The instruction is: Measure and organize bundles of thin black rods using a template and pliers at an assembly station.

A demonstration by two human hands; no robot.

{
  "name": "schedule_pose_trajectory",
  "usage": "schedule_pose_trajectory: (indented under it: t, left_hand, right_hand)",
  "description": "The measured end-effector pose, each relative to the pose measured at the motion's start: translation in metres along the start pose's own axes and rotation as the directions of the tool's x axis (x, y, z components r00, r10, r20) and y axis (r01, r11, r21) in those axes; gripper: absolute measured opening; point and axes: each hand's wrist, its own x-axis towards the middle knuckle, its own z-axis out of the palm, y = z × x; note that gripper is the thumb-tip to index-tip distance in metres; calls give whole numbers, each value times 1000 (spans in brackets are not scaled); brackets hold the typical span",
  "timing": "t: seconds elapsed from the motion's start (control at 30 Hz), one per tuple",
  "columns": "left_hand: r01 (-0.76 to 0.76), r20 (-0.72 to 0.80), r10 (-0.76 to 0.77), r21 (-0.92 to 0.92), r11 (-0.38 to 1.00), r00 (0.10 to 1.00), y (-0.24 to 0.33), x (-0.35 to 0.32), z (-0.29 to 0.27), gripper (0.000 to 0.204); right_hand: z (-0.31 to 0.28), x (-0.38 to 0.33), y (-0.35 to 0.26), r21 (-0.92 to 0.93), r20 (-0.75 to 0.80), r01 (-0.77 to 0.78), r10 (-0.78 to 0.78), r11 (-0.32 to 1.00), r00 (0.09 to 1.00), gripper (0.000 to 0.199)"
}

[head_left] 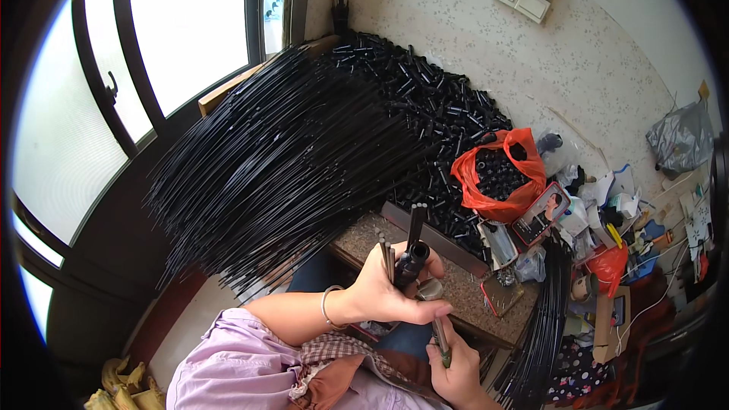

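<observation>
My left hand (380, 288) is closed round a short black tubular piece (412, 262) with an open round end. Several thin rods stick up from the same grip, black ones (417, 220) and brownish ones (386, 254) beside them. Close below, my right hand (458, 372) grips a slim tool (440, 338) with a greenish part at its handle. A rounded metal end (430, 288) shows beside my left thumb and seems to belong to that tool; its exact kind is unclear. Both hands are over the near edge of the speckled tabletop (368, 235).
A huge sheaf of thin black rods (273, 159) overhangs the table's left side. Behind lies a heap of short black tubes (448, 106), with a red plastic bag (497, 209) of black parts. A low board (437, 239) edges the heap. More rods (543, 319) hang at right.
</observation>
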Motion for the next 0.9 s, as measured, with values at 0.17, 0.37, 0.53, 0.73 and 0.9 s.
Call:
schedule_pose_trajectory:
  t: [0.17,0.37,0.53,0.73,0.9]
  left_hand:
    - [-77,51,80,-59,995,995,-4,1,2,24]
    - [13,113,3,-140,990,994,13,6,-5,24]
    - [208,255,-142,-257,944,957,28,0,-4,27]
    - [102,327,-29,-207,973,945,28,-8,-7,32]
    - [-161,75,230,-508,846,970,50,17,-28,26]
  right_hand:
    - [11,-6,5,91,20,-58,56,994,998,34]
    - [-15,29,4,79,92,-50,43,996,995,19]
    - [-29,11,68,-74,-138,-364,352,928,926,26]
    - [-25,-1,97,-599,-225,-458,411,657,883,37]
    - [-37,-12,126,-626,-265,-411,315,662,911,41]
